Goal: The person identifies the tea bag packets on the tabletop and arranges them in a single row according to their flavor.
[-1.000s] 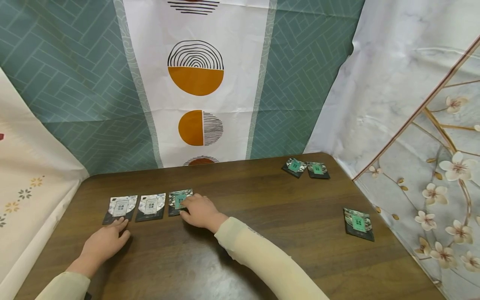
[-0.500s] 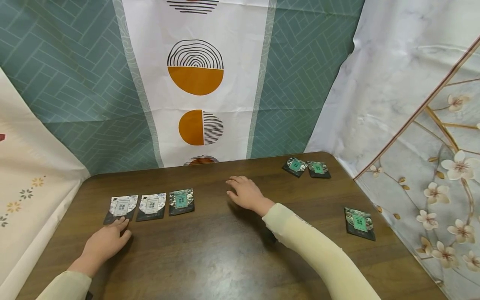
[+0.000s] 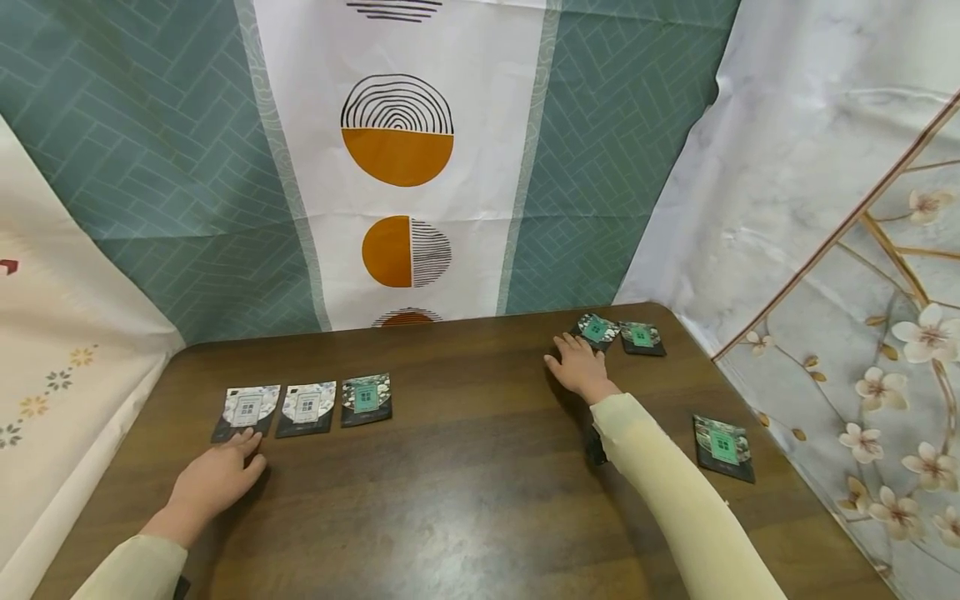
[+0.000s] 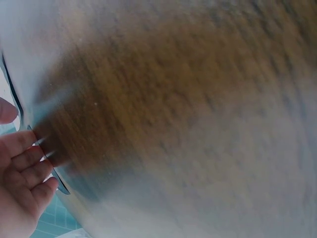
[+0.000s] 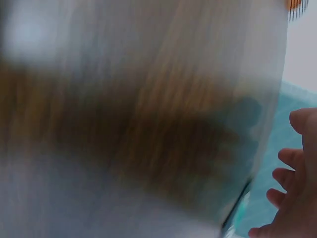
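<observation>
My left hand [image 3: 217, 477] rests its fingertips on the lower edge of a flat white-and-black packet [image 3: 247, 408] at the left. Beside it lie a second white packet [image 3: 307, 407] and a dark packet with a green label [image 3: 367, 398], forming a row. My right hand [image 3: 579, 367] reaches over the table's far right part, fingers spread and holding nothing. Its fingertips overlap the near left edge of another green-labelled packet [image 3: 597, 328]. In the right wrist view the fingers [image 5: 286, 177] are apart, with a packet edge [image 5: 237, 210] beyond them.
Another green-labelled packet [image 3: 642, 337] lies right beside the one at my right hand. One more packet [image 3: 723, 447] lies nearer, by the right edge of the brown wooden table [image 3: 450, 492]. Patterned cloth [image 3: 405, 275] hangs behind the table.
My right hand has left the green-labelled packet at the end of the row and swept right to the back right packets. My left hand has stayed on the leftmost packet.
</observation>
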Motion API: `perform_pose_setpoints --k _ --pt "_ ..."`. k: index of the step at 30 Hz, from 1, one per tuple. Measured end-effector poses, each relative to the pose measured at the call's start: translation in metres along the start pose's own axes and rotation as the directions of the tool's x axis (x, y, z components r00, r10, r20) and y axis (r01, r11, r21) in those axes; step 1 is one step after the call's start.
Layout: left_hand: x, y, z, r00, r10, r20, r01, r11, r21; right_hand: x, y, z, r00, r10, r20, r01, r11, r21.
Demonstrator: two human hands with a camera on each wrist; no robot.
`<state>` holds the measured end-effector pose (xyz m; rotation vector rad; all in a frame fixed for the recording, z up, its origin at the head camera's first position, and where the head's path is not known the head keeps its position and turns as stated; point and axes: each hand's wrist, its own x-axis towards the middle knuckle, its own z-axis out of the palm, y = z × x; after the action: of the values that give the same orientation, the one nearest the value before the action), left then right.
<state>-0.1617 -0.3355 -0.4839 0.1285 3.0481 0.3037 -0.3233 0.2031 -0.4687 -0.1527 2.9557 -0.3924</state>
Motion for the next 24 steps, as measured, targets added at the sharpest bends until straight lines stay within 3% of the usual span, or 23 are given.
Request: perform_pose_setpoints --k 9,24 --pt "0.0 0.0 0.001 1.0 -0.016 0.013 0.016 1.0 0.008 0.012 0.034 0.0 0.987 0.138 0.086 -0.141 0.99 0.028" --pt "-0.001 0.001 0.001 1.0 -0.022 0.0 0.022 1.0 0.0 0.018 0.039 -0.01 0.978 0.165 0.13 -0.16 0.986 -0.052"
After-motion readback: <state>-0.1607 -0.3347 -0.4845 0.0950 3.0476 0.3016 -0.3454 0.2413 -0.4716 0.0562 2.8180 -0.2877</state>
